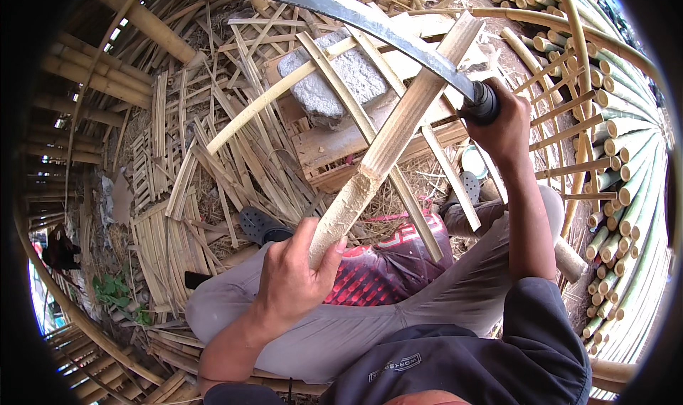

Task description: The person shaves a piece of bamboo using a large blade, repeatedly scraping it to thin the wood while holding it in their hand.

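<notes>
- A bamboo pole (pixel 388 145) slants up from the person's lap toward the upper right, its lower part shaved pale.
- The left hand (pixel 295 273) is closed around the pole's lower end.
- The right hand (pixel 501 124) is clenched on the dark handle of a curved knife (pixel 363 17), whose blade arches up and to the left, crossing over the pole's upper end.
- Beyond the pole lies a grey stone (pixel 334 77) on a wooden crate (pixel 334 152).
- Bamboo strips (pixel 235 141) litter the ground.
- Cut bamboo stalks (pixel 626 177) are stacked at the right.
- A dark sandal (pixel 262 225) sits by the left knee.
</notes>
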Demonstrator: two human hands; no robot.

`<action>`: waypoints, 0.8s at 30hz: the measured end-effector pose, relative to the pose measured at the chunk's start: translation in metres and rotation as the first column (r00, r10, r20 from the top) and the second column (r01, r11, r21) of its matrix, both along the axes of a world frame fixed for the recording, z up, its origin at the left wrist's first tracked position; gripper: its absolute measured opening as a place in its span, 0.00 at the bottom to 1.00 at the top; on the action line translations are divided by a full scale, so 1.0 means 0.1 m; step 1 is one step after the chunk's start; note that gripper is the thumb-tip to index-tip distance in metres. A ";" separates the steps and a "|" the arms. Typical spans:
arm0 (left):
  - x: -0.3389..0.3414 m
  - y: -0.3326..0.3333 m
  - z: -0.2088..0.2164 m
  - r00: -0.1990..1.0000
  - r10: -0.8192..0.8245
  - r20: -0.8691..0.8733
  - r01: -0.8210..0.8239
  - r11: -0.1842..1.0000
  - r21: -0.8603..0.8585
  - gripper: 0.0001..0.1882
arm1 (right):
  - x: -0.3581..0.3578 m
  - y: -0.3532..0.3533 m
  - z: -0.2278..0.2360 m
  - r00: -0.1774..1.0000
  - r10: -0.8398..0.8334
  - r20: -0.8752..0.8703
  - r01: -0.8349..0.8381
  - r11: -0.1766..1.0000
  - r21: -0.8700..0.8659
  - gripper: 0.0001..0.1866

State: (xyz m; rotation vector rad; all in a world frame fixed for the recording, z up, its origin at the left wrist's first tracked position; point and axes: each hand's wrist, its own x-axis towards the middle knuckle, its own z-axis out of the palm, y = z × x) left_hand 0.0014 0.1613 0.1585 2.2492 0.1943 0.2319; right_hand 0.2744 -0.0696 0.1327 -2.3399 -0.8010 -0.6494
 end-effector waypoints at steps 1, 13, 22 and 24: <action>-0.01 0.02 -0.03 1.000 0.000 -0.029 0.000 1.000 0.009 0.10 | -0.01 0.01 0.01 1.000 0.017 0.002 -0.017 1.000 0.009 0.17; 0.03 0.03 0.02 0.997 0.018 -0.071 -0.016 0.999 0.031 0.16 | -0.04 -0.04 0.11 0.999 -0.045 -0.002 0.045 0.999 0.026 0.12; 0.03 0.00 -0.03 1.000 0.013 -0.016 -0.012 0.999 0.042 0.13 | -0.32 0.01 0.07 0.985 0.153 0.084 -0.147 0.986 -0.072 0.18; -0.01 -0.01 -0.01 1.000 0.021 -0.005 -0.021 0.999 0.045 0.12 | -0.11 -0.10 0.12 0.996 -0.056 -0.073 0.058 0.998 0.029 0.13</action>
